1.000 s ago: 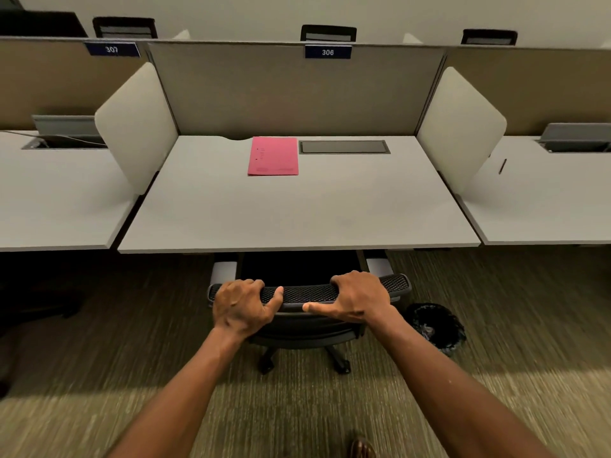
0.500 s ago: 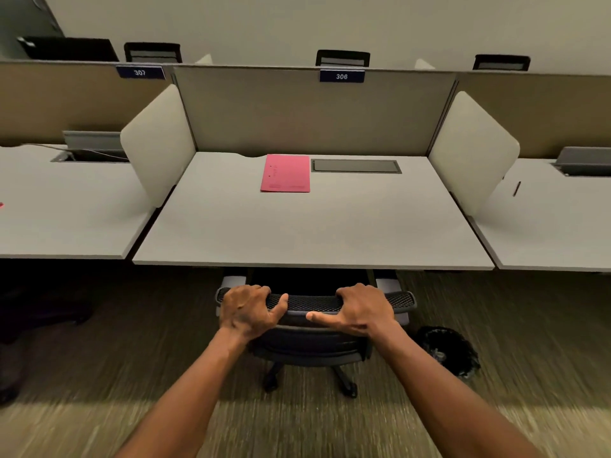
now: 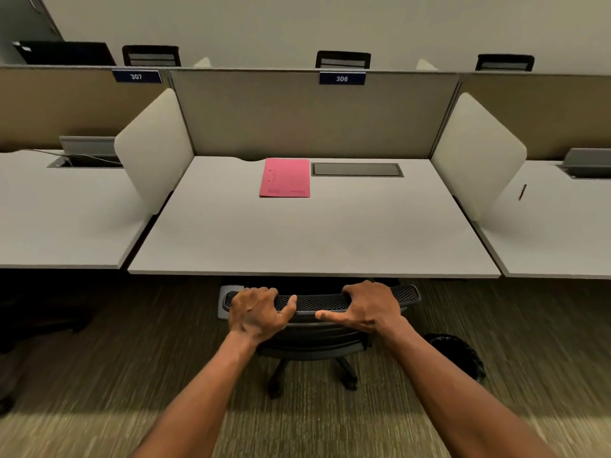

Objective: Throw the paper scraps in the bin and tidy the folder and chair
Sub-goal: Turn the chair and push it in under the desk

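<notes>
A black mesh office chair (image 3: pixel 317 302) stands tucked under the white desk (image 3: pixel 314 239), only its backrest top and wheeled base showing. My left hand (image 3: pixel 256 310) grips the top of the backrest on its left part. My right hand (image 3: pixel 368 307) grips the right part, thumb stretched along the rim. A pink folder (image 3: pixel 285 177) lies flat and square at the back middle of the desk. A black bin (image 3: pixel 461 355) with a dark liner stands on the carpet right of the chair, partly hidden by my right forearm. No paper scraps are visible.
Beige partitions (image 3: pixel 310 114) and white side screens (image 3: pixel 155 147) enclose the desk. A grey cable hatch (image 3: pixel 357 169) lies next to the folder. Similar desks flank it left and right. Other chair backs show beyond the partition. The floor is striped carpet.
The chair has rolled further in under the desk with both hands on its backrest. The camera has tilted up a little, so the desk sits lower in the frame.
</notes>
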